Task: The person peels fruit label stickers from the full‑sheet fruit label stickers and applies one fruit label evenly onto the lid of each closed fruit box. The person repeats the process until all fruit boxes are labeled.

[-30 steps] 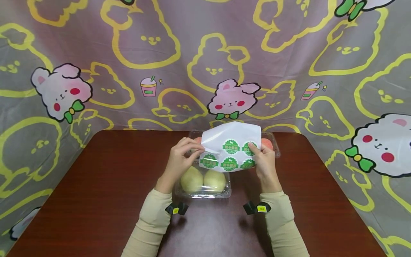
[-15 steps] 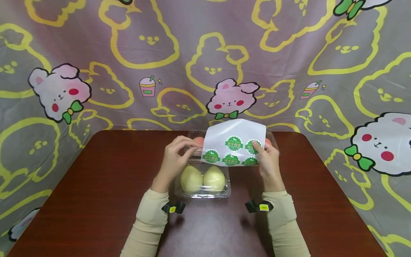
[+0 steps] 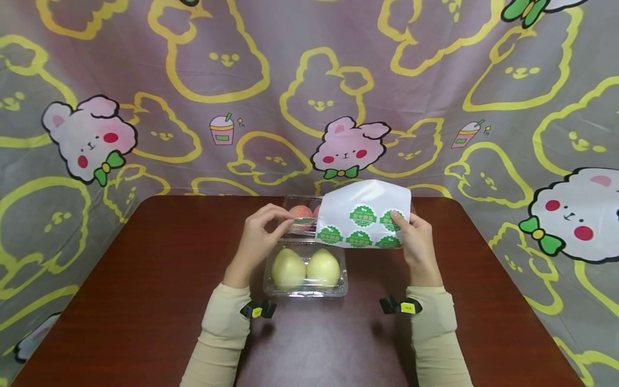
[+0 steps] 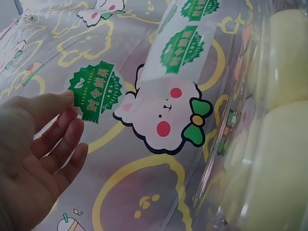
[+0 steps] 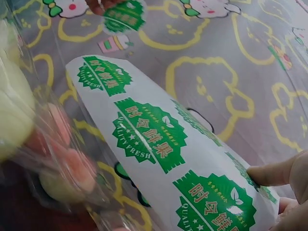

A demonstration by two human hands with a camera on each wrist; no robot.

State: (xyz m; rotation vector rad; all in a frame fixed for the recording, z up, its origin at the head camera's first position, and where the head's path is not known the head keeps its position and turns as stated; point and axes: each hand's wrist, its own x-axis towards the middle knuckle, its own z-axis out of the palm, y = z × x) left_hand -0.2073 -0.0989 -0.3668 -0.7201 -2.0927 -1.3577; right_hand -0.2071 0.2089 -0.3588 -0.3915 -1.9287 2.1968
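My left hand pinches a round green sticker by its edge, between thumb and forefinger. The sticker is apart from the white sticker sheet, which carries several more green stickers. My right hand grips that sheet at its right edge, thumb on the front. Below the sheet stands a clear plastic box with two pale yellow-green pears inside. Behind it is another clear box with reddish peaches, partly hidden by the sheet and my left hand.
Both boxes stand on a dark red-brown table. A grey curtain with yellow outlines and cartoon rabbits hangs round its back and sides. Black wrist cameras sit on both sleeves.
A sticker has come off the sheet and is now in my left fingers. My right hand has carried the sheet to the right, away from the left hand, uncovering more peaches.
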